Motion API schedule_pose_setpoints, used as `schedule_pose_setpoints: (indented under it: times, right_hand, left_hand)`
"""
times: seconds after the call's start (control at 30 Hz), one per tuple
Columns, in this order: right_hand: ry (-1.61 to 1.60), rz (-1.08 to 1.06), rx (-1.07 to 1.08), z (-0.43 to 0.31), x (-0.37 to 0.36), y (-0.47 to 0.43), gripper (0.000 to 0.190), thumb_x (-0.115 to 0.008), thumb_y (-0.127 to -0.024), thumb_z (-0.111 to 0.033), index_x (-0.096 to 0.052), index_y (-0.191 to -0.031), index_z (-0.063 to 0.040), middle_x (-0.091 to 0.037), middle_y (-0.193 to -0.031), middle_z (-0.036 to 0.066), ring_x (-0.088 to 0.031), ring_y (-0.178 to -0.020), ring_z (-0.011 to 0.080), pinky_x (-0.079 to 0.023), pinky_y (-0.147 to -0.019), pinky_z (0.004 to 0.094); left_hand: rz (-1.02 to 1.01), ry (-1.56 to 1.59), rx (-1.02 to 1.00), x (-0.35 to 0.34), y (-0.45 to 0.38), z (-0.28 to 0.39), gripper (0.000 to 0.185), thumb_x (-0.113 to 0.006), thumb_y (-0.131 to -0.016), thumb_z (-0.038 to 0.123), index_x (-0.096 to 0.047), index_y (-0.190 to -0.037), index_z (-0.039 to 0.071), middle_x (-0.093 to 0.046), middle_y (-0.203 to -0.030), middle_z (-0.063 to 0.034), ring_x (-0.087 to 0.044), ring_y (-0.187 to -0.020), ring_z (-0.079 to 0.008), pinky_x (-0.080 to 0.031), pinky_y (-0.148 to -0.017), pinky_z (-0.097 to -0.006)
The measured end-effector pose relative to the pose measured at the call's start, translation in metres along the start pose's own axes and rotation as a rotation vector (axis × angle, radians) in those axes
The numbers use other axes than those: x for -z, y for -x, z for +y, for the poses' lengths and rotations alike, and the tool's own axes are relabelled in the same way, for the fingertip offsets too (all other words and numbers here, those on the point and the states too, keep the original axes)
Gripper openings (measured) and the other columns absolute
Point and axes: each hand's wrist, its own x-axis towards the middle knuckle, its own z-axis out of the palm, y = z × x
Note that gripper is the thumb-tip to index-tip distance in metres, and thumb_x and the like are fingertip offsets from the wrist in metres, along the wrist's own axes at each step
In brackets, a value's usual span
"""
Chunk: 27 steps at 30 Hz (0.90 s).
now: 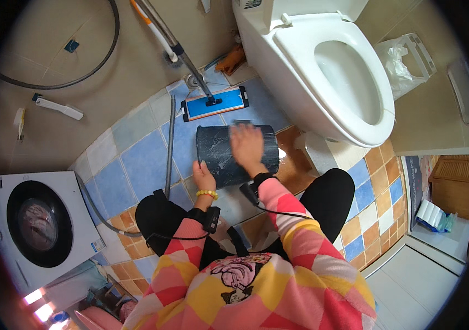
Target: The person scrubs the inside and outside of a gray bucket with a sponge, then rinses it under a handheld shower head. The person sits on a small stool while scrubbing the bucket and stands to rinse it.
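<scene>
A dark grey plastic bin point(218, 152) lies on its side on the tiles before me, its surface wet and streaked with pale suds. My left hand point(204, 177) grips its left end, thumb over the edge. My right hand point(247, 146) is laid over the upper side of the bin, blurred by motion. A small dark object point(242, 122) shows just past the right fingertips; what it is, and whether the hand grips it, is unclear. A flat mop with a blue head point(218, 104) rests on the floor just beyond the bin.
A white toilet point(341, 82) stands at the far right, a plastic bag point(401, 62) beside it. To the left are a grey hose point(170, 144) and a front-loading washing machine point(38, 227). A floor drain point(193, 81) lies behind the mop; wet tiles point(290, 161) shine right of the bin.
</scene>
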Motion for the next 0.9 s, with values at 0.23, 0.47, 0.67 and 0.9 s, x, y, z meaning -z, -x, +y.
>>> schedule_pose_setpoints:
  times: [0.23, 0.47, 0.67, 0.9]
  right_hand:
    - [-0.255, -0.191, 0.208, -0.004, -0.004, -0.013, 0.038, -0.046, -0.101, -0.034, -0.068, -0.127, -0.017, -0.067, -0.129, 0.013, -0.058, -0.126, 0.0309, -0.037, -0.111, 0.0518]
    - [-0.261, -0.178, 0.184, 0.024, -0.009, 0.01, 0.038, -0.048, -0.1, -0.034, -0.068, -0.128, -0.016, -0.066, -0.132, 0.012, -0.057, -0.127, 0.0302, -0.037, -0.111, 0.0519]
    - [-0.328, -0.113, 0.449, -0.052, 0.011, 0.035, 0.04, -0.049, -0.1, -0.033, -0.063, -0.134, -0.019, -0.059, -0.142, 0.011, -0.053, -0.132, 0.0299, -0.038, -0.111, 0.0527]
    - [-0.357, -0.219, 0.177, -0.041, 0.017, -0.039, 0.043, -0.05, -0.099, -0.033, -0.061, -0.137, -0.017, -0.057, -0.144, 0.011, -0.051, -0.134, 0.0295, -0.034, -0.113, 0.0557]
  left_hand:
    - [0.027, 0.082, 0.156, -0.006, 0.032, -0.025, 0.027, -0.057, -0.101, 0.014, -0.06, -0.123, -0.001, -0.067, -0.103, -0.0146, -0.062, -0.093, -0.0251, -0.048, -0.089, -0.0374]
    - [-0.329, 0.255, 0.521, 0.021, -0.014, 0.009, 0.022, -0.059, -0.101, 0.012, -0.064, -0.119, 0.001, -0.069, -0.105, -0.0088, -0.063, -0.096, -0.0208, -0.05, -0.088, -0.0343]
    - [0.007, 0.278, 0.35, -0.002, -0.017, 0.006, 0.021, -0.057, -0.101, 0.016, -0.067, -0.092, -0.001, -0.065, -0.079, -0.0043, -0.053, -0.072, -0.0125, -0.047, -0.067, -0.0334]
    - [0.066, -0.039, -0.135, -0.005, -0.007, 0.001, 0.016, -0.055, -0.102, 0.016, -0.065, -0.107, 0.004, -0.06, -0.08, -0.0097, -0.052, -0.074, -0.0139, -0.046, -0.07, -0.0318]
